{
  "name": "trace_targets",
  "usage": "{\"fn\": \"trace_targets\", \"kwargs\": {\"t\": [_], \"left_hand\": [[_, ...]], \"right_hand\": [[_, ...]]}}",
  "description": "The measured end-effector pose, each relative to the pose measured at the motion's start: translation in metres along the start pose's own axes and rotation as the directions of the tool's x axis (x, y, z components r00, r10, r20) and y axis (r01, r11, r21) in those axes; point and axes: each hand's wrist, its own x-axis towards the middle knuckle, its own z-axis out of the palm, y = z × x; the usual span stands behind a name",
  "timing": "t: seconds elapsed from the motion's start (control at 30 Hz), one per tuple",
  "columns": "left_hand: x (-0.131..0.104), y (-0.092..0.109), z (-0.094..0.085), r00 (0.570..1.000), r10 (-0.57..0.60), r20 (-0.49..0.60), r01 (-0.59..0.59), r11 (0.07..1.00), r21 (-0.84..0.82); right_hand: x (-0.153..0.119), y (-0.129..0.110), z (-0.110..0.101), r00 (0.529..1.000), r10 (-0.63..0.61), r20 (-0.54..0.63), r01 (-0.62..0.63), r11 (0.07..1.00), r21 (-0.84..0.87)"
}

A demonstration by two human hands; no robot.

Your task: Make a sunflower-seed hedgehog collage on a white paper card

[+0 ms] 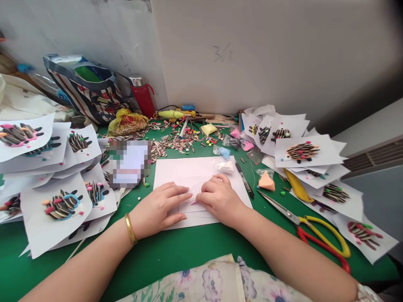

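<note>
Your left hand (157,207) lies flat and palm-down on the white sheet of paper (170,172), fingers stretched out and a little apart, with nothing visible in its grasp. Your right hand (223,201) has its fingers bent and drawn close together over the sheet's dotted printed shape (197,188); a small pink piece (194,203) shows at its fingertips, but you cannot tell whether it is pinched or merely touched. The sheet lies beneath both your hands on the green bench (151,256), and the printed shape sits between them, partly covered by the right. Just beyond your right hand, a packet of white clay (225,167) rests on the sheet, with a blue clay packet (224,152) behind it. To the right of that hand lie a black pen (244,180), an orange clay packet (266,181) and, farther out beside your forearm, scissors (298,219) with one yellow and one red handle. Ahead of both hands, striped sunflower seeds (159,150) are scattered. Well to the left of your left hand are overlapping sheets with seed hedgehogs (56,242); a similar pile of hedgehog sheets (283,156) lies beyond your right hand, to its right.
</note>
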Motion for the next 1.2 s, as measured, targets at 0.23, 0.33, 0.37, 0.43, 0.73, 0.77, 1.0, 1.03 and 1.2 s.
{"fn": "trace_targets", "kwargs": {"t": [0.23, 0.33, 0.37, 0.43, 0.73, 0.77, 1.0, 1.03, 1.2], "left_hand": [[-0.001, -0.003, 0.001, 0.999, 0.005, 0.036, -0.005, 1.0, 0.017], [-0.001, -0.003, 0.0, 0.999, -0.003, 0.044, 0.003, 1.0, 0.012], [-0.001, -0.003, 0.0, 0.999, -0.005, 0.042, 0.005, 1.0, 0.003], [-0.001, -0.003, -0.001, 0.999, -0.008, 0.037, 0.009, 1.0, -0.019], [0.001, -0.003, -0.004, 0.999, -0.024, 0.044, 0.027, 0.996, -0.084], [0.001, -0.004, -0.004, 0.999, -0.022, 0.046, 0.026, 0.996, -0.084], [0.001, -0.003, -0.004, 0.997, -0.028, 0.066, 0.033, 0.997, -0.071], [0.001, -0.003, -0.004, 0.997, -0.029, 0.067, 0.034, 0.997, -0.071], [0.0, -0.005, -0.004, 0.998, -0.01, 0.055, 0.013, 0.999, -0.053]], "right_hand": [[0.001, -0.004, 0.005, 1.0, 0.002, -0.01, -0.002, 1.0, -0.029], [0.002, -0.006, 0.007, 1.0, 0.008, -0.014, -0.009, 0.998, -0.066], [0.003, -0.007, 0.007, 1.0, 0.014, -0.014, -0.015, 0.997, -0.075], [0.003, -0.008, 0.007, 1.0, 0.019, -0.011, -0.02, 0.996, -0.083], [0.005, -0.012, 0.009, 0.999, -0.039, -0.027, 0.037, 0.995, -0.092], [0.006, -0.013, 0.01, 0.999, -0.037, -0.033, 0.033, 0.994, -0.107], [0.005, -0.017, 0.011, 0.997, -0.065, -0.041, 0.059, 0.991, -0.118], [0.005, -0.017, 0.011, 0.997, -0.068, -0.038, 0.063, 0.991, -0.115], [0.005, -0.016, 0.011, 0.998, -0.048, -0.029, 0.044, 0.994, -0.104]]}}
